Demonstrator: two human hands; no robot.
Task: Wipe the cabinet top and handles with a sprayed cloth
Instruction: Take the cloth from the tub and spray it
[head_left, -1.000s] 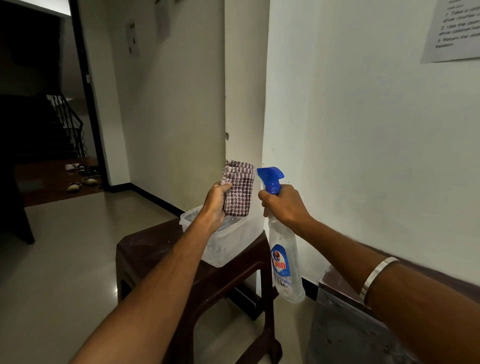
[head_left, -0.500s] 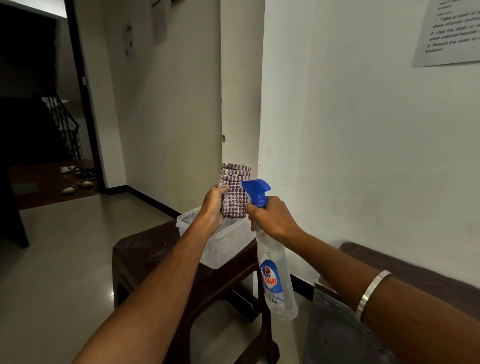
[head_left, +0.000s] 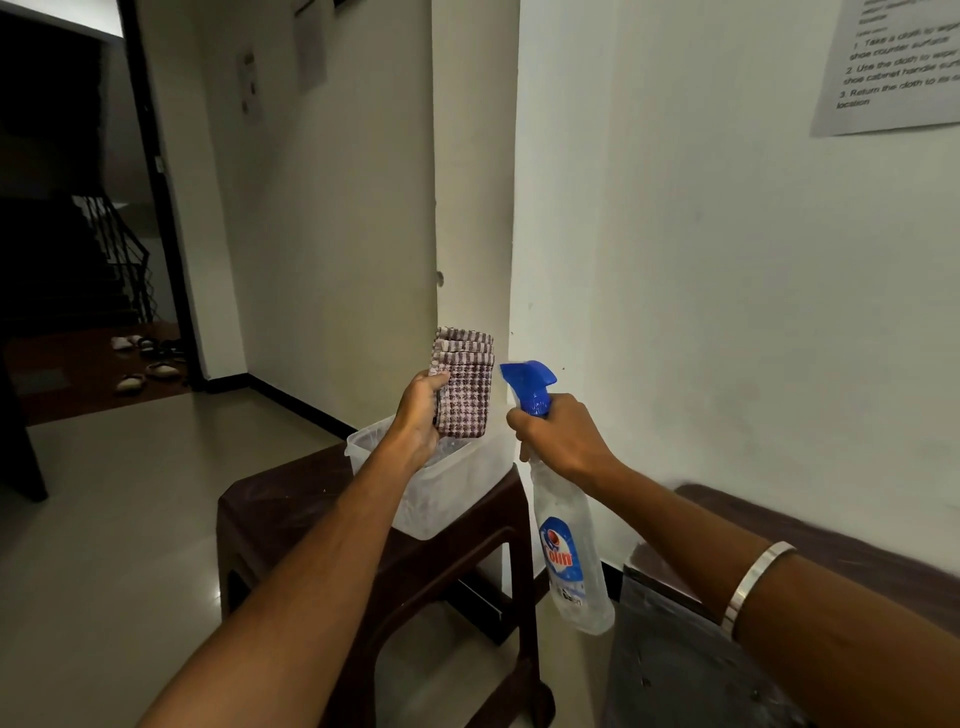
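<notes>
My left hand holds a folded, checked maroon-and-white cloth upright at chest height. My right hand grips the neck of a clear spray bottle with a blue trigger head. The nozzle points left at the cloth, a short gap away. The dark cabinet top runs along the white wall at the lower right, partly hidden behind my right forearm. No cabinet handles are in view.
A clear plastic tub sits on a dark brown stool just below my hands. A paper notice is taped to the wall at upper right. Pale floor extends left toward a dark doorway with shoes.
Both hands stay close together, with the bottle's nozzle still aimed at the cloth. The view has drifted slightly; the bottle moved a little away from the cloth compared with half a second ago.
</notes>
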